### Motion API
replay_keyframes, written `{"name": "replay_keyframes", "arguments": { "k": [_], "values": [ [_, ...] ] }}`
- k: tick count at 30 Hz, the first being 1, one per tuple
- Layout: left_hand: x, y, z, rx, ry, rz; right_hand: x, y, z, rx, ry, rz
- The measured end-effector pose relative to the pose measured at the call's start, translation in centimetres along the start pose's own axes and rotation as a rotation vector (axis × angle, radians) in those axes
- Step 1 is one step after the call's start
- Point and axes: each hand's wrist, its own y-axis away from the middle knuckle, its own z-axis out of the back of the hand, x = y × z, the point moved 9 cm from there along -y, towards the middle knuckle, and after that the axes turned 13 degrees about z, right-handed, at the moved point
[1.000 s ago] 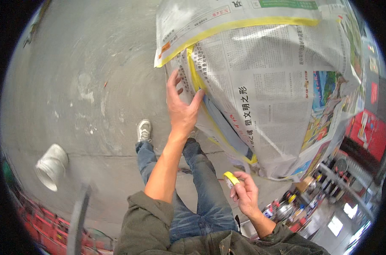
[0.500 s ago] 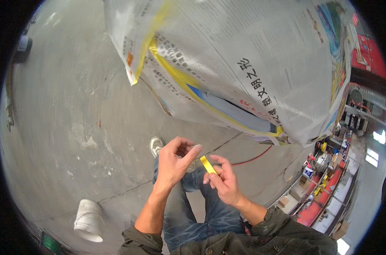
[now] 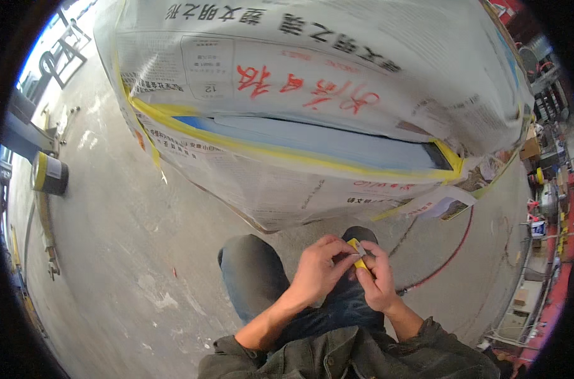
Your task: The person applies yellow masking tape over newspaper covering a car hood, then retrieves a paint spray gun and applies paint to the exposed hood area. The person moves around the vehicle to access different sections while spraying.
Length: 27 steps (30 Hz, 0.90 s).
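Observation:
A small, flat yellow box-like piece (image 3: 360, 263) with a grey patch is between my hands above my knees; its exact kind I cannot make out. My right hand (image 3: 380, 278) holds it between thumb and fingers. The fingers of my left hand (image 3: 322, 268) are pinched together against its near left side, and the fingertips partly cover it. Just ahead stands a large form wrapped in newspaper (image 3: 287, 196). Yellow masking tape (image 3: 312, 160) frames a long, narrow bare blue-grey panel (image 3: 312, 140) on it.
A red hose (image 3: 456, 256) curves over the concrete floor (image 3: 154, 252) at right. On the left are a dark can with a yellow band (image 3: 50, 174) and a dark metal stand (image 3: 62, 57). Shelving with tools and bottles (image 3: 538, 228) lines the right side.
My view has turned and come closer to the papered form, with my knees now bent. My left hand, apart from the yellow piece before, now touches it.

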Motion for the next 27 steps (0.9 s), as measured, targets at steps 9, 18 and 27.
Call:
{"name": "replay_keyframes", "arguments": {
  "k": [9, 18, 27],
  "values": [
    [-1.9, 3.0, -1.8, -0.225, -0.133, -0.117, 2.5, 2.8, 1.9, 0.135, 0.02, 0.065],
    [-14.3, 2.1, 9.7, -0.758, -0.923, -0.547, 2.0, 1.6, 5.8, 0.035, -0.081, 0.056],
    [-15.5, -2.5, 6.0, -0.634, -1.234, -0.537, 1.4, -0.9, 6.3, -0.038, -0.12, 0.101]
  ]
}}
